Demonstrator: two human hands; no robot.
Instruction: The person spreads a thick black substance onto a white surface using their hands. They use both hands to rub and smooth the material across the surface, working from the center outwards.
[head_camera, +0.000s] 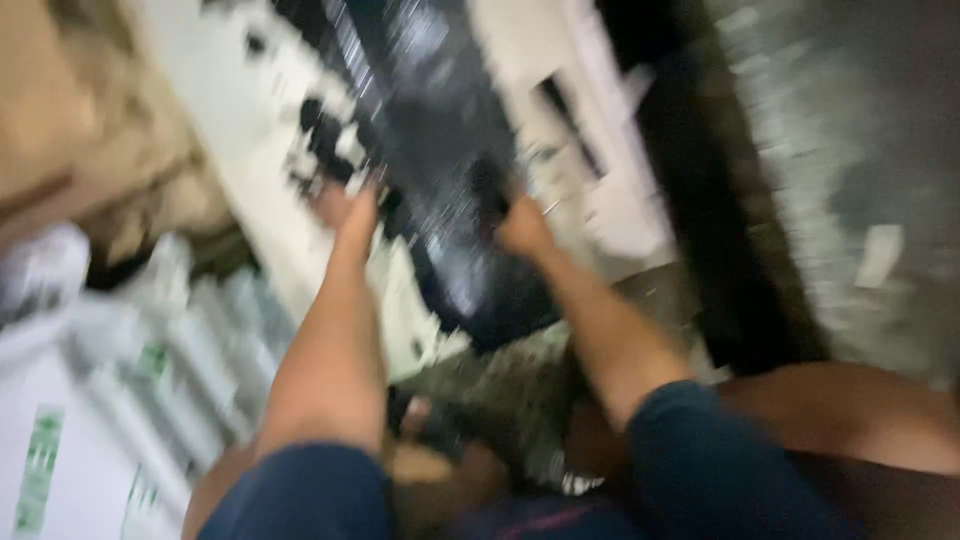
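The head view is badly smeared by motion, so most edges run into streaks. The floor (850, 180) on the right looks like speckled grey-green stone, and a patch of the same stone shows lower down between the person's forearms. Along the left edge sits a heap of tan material (90, 120) — cardboard or sacking, it cannot be told which — and below it a stack of white packages with green marks (130, 400) fills the lower left corner.

Between these, a long dark panel (440, 150) runs from the top edge down toward the middle of the frame. Its surface is black and glossy, flecked with pale streaks of reflected light. A white frame (610, 190) flanks it on the right, and a white strip with dark blotches (270, 110) lies along its left side.

The left hand (350, 205) rests at the panel's left edge, seemingly touching it; whether its fingers are curled or flat cannot be told. The right hand (520, 225) is fisted at the panel's right side, perhaps around a small dark part — the blur hides what it grips.

Both arms wear blue sleeves (720, 460) pushed up above the elbow. The person's bare knee is cut off at the lower right.
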